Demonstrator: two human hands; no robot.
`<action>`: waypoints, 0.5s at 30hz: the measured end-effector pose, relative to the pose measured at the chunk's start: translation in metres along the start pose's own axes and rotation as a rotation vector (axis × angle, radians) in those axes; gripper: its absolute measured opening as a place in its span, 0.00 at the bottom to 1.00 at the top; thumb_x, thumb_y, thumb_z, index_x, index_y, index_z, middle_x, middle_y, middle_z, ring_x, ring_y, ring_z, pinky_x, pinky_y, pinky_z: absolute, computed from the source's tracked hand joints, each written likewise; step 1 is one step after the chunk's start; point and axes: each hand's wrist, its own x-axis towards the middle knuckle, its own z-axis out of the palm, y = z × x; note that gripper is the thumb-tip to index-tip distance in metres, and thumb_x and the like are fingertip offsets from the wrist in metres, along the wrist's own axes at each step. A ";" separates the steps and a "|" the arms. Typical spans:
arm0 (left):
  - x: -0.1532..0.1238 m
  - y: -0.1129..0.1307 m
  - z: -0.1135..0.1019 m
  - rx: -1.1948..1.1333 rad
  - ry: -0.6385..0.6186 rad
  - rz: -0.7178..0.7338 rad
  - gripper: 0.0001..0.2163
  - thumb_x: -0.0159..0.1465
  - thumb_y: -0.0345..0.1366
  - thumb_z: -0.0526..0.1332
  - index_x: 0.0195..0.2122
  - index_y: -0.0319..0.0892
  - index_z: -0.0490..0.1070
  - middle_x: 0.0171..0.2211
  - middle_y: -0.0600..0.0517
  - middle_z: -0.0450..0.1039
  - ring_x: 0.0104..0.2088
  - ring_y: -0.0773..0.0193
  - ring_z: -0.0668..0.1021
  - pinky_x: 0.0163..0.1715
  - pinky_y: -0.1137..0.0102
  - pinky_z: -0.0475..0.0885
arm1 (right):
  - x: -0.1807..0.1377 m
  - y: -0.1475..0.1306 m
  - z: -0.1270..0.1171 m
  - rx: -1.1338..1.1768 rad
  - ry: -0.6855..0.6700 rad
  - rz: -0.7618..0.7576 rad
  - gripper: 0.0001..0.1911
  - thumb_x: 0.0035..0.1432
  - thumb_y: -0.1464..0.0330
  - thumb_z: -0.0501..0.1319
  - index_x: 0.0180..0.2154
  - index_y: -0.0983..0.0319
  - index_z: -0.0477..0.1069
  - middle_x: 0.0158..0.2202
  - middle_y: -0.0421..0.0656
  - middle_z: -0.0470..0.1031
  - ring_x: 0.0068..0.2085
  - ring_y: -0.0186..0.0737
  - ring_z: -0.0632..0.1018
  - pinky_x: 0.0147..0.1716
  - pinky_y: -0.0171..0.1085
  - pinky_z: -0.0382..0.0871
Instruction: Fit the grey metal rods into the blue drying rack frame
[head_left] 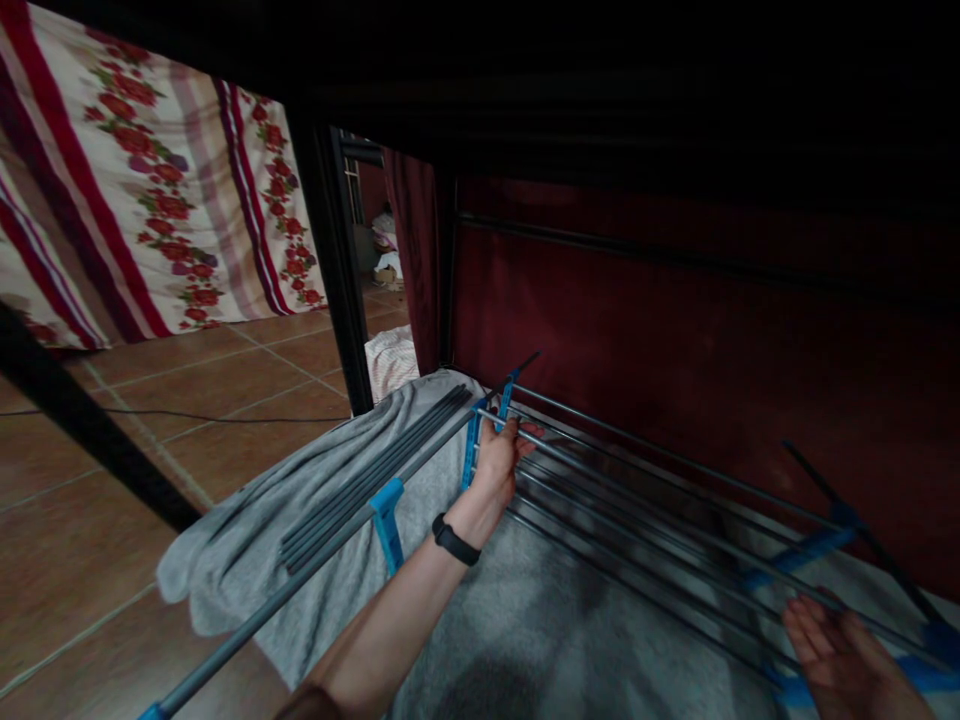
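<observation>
A rack of grey metal rods with blue plastic end brackets lies over a grey blanket, and looks like a partly assembled drying rack. My left hand, with a dark band on its wrist, has its thumb and fingers around a rod beside the left brackets. Close to the rack's right end is my right hand, palm turned up and fingers stretched out, next to the rods. Left of my left forearm, a long grey pole carries another blue bracket. Several loose rods lie alongside that pole.
The grey blanket covers the surface beneath the rack. Dark metal posts and a dark red panel enclose this space. Beyond are a tiled floor with a thin cable and a flowered curtain.
</observation>
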 end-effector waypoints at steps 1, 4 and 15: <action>0.001 -0.001 -0.001 -0.001 -0.004 -0.009 0.10 0.75 0.29 0.59 0.54 0.47 0.64 0.33 0.54 0.79 0.34 0.62 0.87 0.34 0.72 0.81 | 0.000 0.000 0.000 -0.002 -0.004 -0.005 0.06 0.60 0.61 0.68 0.38 0.55 0.80 0.50 0.47 0.79 0.56 0.44 0.80 0.71 0.48 0.72; 0.004 -0.003 -0.005 -0.015 -0.007 -0.053 0.09 0.75 0.30 0.60 0.53 0.48 0.64 0.34 0.53 0.80 0.36 0.61 0.88 0.31 0.73 0.80 | 0.004 0.002 -0.004 -0.009 -0.017 -0.018 0.06 0.59 0.61 0.69 0.38 0.54 0.80 0.49 0.47 0.79 0.57 0.44 0.80 0.74 0.48 0.68; 0.005 0.002 -0.008 -0.021 -0.023 -0.090 0.10 0.73 0.27 0.61 0.50 0.46 0.64 0.35 0.52 0.80 0.36 0.63 0.87 0.31 0.74 0.80 | -0.004 -0.001 0.002 -0.031 -0.022 -0.056 0.10 0.54 0.58 0.71 0.37 0.53 0.78 0.49 0.50 0.77 0.58 0.55 0.80 0.63 0.60 0.81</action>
